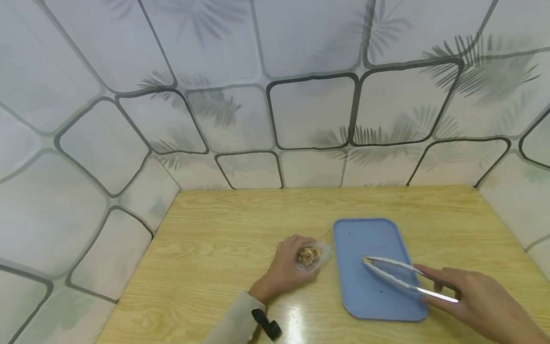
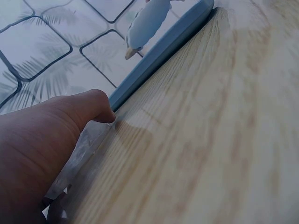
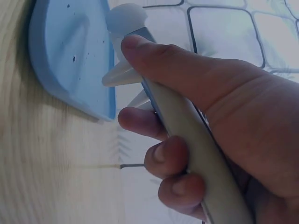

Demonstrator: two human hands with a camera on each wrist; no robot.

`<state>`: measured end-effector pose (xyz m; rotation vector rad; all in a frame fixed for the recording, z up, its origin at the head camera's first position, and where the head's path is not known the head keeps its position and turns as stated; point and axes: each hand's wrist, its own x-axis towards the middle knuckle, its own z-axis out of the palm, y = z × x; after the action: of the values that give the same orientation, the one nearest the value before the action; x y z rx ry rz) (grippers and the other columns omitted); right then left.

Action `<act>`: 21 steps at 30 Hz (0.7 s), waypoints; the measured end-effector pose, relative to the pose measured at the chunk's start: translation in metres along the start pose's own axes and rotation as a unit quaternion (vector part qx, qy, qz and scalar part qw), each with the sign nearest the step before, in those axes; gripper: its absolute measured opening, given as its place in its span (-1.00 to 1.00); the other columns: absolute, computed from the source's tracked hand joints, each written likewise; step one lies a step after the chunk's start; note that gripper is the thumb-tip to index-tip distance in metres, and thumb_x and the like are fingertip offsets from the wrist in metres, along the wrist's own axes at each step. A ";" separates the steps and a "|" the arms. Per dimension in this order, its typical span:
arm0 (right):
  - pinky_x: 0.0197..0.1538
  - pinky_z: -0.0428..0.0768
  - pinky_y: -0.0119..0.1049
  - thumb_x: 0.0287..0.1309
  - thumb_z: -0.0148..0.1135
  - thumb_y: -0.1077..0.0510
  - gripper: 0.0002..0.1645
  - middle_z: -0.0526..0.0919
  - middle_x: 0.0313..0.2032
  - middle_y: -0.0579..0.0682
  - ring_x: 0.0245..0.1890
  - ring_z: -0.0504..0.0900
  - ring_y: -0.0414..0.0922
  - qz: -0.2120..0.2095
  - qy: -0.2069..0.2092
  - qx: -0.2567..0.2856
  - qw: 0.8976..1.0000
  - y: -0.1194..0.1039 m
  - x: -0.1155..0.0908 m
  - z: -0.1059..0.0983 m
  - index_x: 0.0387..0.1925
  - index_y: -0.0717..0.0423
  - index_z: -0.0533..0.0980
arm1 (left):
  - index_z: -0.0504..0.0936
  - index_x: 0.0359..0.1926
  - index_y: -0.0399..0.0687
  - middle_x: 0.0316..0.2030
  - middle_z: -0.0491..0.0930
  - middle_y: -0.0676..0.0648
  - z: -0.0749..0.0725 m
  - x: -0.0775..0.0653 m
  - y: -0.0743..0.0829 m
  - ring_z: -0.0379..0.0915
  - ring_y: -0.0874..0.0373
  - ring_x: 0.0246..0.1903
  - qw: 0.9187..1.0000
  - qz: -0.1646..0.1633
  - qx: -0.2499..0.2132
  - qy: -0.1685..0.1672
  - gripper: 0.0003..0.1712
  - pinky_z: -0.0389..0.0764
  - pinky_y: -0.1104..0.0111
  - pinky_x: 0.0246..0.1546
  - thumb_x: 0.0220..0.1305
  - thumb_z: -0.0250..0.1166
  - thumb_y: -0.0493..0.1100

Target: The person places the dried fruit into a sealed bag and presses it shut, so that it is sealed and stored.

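My left hand (image 1: 285,270) curls round a clear plastic cup (image 1: 325,252) on the table, left of the blue tray (image 1: 367,234). Inside the cup lie brown pieces (image 1: 308,256) that look like chopped walnuts. Metal tongs (image 1: 401,283) are gripped in my right hand (image 1: 483,296), thumb on one arm and fingers on the other. Their tips are close together over the tray, with a small tan piece (image 1: 367,260) between them. In the left wrist view, the tongs' whitish scalloped end (image 2: 148,27) rises past the tray's edge (image 2: 161,60).
A few dark crumbs (image 1: 381,291) dot the tray. The light wooden table (image 1: 206,248) meets patterned walls (image 1: 313,114) at the back and sides. A black strap (image 1: 266,325) hangs at the left sleeve (image 1: 240,315).
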<state>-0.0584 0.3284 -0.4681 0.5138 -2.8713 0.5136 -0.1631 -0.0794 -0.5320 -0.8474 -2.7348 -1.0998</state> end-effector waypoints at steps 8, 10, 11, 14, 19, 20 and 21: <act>-0.49 0.25 -0.47 -0.06 0.75 -0.08 -0.26 0.48 -0.40 -0.62 -0.55 0.19 -0.55 -0.026 0.007 0.011 1.000 -0.009 0.017 0.001 0.22 -0.06 0.76 | 0.59 0.38 0.12 0.21 0.66 0.05 0.000 0.000 0.000 0.55 0.20 0.19 1.000 -0.007 -0.004 -0.005 -0.18 0.39 0.19 0.28 0.06 0.64 -0.01; -0.49 0.27 -0.48 -0.04 0.74 -0.07 -0.27 0.50 -0.38 -0.62 -0.55 0.20 -0.56 -0.034 0.009 0.018 0.999 -0.012 0.022 0.002 0.23 -0.07 0.76 | 0.60 0.38 0.13 0.21 0.66 0.05 -0.001 0.000 0.000 0.55 0.20 0.18 1.000 -0.006 -0.002 -0.002 -0.17 0.39 0.19 0.27 0.05 0.64 -0.01; -0.49 0.27 -0.48 -0.03 0.74 -0.07 -0.28 0.50 -0.38 -0.62 -0.55 0.20 -0.56 -0.038 0.010 0.022 0.999 -0.013 0.024 0.002 0.24 -0.08 0.76 | 0.60 0.38 0.13 0.20 0.66 0.05 -0.001 0.000 0.000 0.55 0.20 0.18 1.000 -0.004 0.000 0.001 -0.17 0.39 0.19 0.27 0.05 0.64 -0.01; -0.49 0.28 -0.49 -0.02 0.74 -0.06 -0.28 0.50 -0.37 -0.61 -0.54 0.21 -0.57 -0.055 0.020 0.032 0.998 -0.018 0.031 0.003 0.25 -0.13 0.75 | 0.60 0.38 0.13 0.19 0.67 0.07 0.001 0.000 -0.001 0.56 0.21 0.16 1.000 0.003 0.004 0.006 -0.17 0.39 0.22 0.25 0.04 0.65 -0.01; -0.46 0.28 -0.55 -0.07 0.76 -0.01 -0.23 0.51 -0.35 -0.58 -0.50 0.22 -0.59 -0.102 0.045 0.049 0.993 -0.025 0.045 0.007 0.27 -0.17 0.74 | 0.59 0.38 0.11 0.19 0.67 0.08 0.002 0.000 -0.002 0.56 0.21 0.16 1.000 0.005 0.004 0.005 -0.16 0.39 0.23 0.25 0.04 0.64 0.00; -0.45 0.27 -0.55 -0.07 0.75 -0.02 -0.23 0.50 -0.35 -0.58 -0.49 0.22 -0.59 -0.108 0.045 0.053 0.992 -0.027 0.048 0.008 0.27 -0.18 0.74 | 0.59 0.38 0.11 0.19 0.67 0.08 0.001 0.000 -0.001 0.56 0.21 0.16 1.000 0.003 0.003 0.005 -0.16 0.39 0.22 0.25 0.04 0.64 0.00; -0.45 0.27 -0.56 -0.07 0.76 -0.01 -0.22 0.51 -0.35 -0.58 -0.49 0.21 -0.59 -0.120 0.047 0.056 0.990 -0.028 0.052 0.009 0.28 -0.17 0.73 | 0.59 0.38 0.11 0.20 0.67 0.08 0.001 -0.001 -0.001 0.56 0.21 0.16 1.000 0.002 0.001 0.004 -0.16 0.39 0.21 0.26 0.04 0.64 0.00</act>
<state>-0.0970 0.2846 -0.4554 0.8168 -2.6550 0.6421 -0.1631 -0.0798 -0.5332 -0.8452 -2.7270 -1.0959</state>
